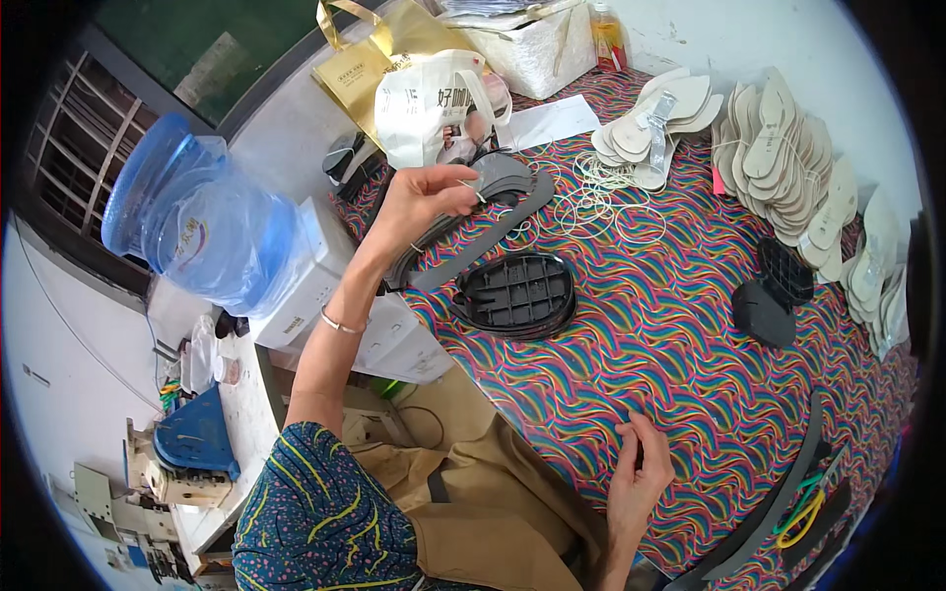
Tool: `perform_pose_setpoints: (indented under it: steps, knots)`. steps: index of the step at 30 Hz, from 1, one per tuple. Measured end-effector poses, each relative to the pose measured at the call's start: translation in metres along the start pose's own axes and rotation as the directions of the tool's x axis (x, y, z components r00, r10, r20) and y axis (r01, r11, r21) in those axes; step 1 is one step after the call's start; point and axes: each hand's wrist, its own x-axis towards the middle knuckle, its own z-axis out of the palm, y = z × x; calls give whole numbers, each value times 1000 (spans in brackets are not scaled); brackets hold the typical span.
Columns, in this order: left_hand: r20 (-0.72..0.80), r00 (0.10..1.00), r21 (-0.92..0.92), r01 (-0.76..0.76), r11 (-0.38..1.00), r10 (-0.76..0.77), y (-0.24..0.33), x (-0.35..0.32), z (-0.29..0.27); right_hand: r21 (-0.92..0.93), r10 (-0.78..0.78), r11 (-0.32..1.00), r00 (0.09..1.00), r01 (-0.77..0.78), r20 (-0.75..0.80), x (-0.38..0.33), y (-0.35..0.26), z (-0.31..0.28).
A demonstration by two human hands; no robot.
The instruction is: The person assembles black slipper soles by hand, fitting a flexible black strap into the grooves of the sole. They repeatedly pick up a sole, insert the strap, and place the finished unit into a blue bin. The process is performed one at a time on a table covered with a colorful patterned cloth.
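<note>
My left hand [426, 204] is raised over the far left part of the table, thumb and forefinger pinched on a thin pale strand that looks like a rubber band [480, 196]. Just beyond its fingertips lie dark grey sole-shaped strips [532, 202], and a heap of pale rubber bands [616, 202] is spread to their right. My right hand [642, 471] is low over the near table edge, fingers loosely bent and apart, with nothing seen in it. Between the hands sits a stack of black oval moulded pieces [519, 294] with a gridded inside.
Bundles of pale sole-shaped sheets [778, 148] line the table's far right. Two black moulded pieces [767, 310] lie nearer. Long dark strips [778, 492] and coloured bands [803, 517] are at the right edge. A white bag [419, 113] and a blue water bottle [212, 222] stand left.
</note>
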Motion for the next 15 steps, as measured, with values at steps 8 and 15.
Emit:
perform_pose_setpoints:
  steps: [8,15]
  knots:
    - [10,963,699,-201,687,271,-109,13,29,-56,18,998,1000,-16,21,5,-1,9]
    - [-52,998,437,40,899,-20,-119,28,14,-31,34,999,999,-34,-18,7,-1,11]
